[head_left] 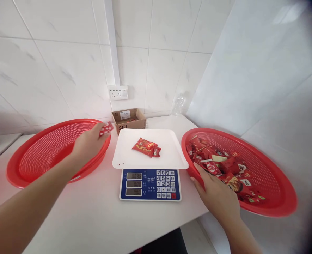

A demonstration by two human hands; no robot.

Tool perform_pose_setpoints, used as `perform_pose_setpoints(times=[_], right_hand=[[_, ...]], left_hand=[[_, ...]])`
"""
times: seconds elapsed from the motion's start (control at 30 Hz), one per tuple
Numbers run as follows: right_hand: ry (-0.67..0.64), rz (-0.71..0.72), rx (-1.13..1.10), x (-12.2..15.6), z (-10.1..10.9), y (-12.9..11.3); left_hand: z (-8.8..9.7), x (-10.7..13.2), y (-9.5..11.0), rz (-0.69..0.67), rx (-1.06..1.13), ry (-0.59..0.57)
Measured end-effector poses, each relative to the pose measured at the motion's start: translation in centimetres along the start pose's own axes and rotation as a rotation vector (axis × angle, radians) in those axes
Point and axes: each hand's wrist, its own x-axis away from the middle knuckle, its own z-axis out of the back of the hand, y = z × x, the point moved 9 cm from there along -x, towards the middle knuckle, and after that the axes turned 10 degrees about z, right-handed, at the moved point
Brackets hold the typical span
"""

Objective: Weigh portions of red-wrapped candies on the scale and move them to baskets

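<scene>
My left hand (88,144) is closed on a small red snack packet (106,129) with white marks, held over the right rim of the left red basket (20,176). Between the two baskets stands a digital scale (150,185) with a white pan (171,148). A few red snack packets (142,146) lie together on that pan. My right hand (216,194) rests at the near-left rim of the right red basket (285,197), its fingers over the edge. Inside this basket is a heap of mostly red wrapped snacks (224,164). Whether the right fingers grip the rim firmly is hard to see.
Behind the scale a small open cardboard box (132,123) stands against the tiled wall. A clear plastic bottle (178,104) is in the back corner. A socket (118,92) is fixed to the wall. The white table's (97,218) front edge runs below the scale.
</scene>
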Motion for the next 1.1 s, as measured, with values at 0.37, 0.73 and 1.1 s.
perform_pose_setpoints(times=[0.37,0.73,1.1], right_hand=[[0.002,0.003,-0.011,0.1,-0.5,0.3],[0.032,0.056,-0.009,0.0,-0.4,-0.1],[0.092,0.113,0.028,0.2,-0.5,-0.3]], left_hand=[[-2.2,-1.2,-4.6,-0.011,-0.141,-0.124],[-10.6,4.7,14.2,-0.808,-0.026,-0.327],[-12.6,5.0,17.6,-0.904,-0.041,-0.200]])
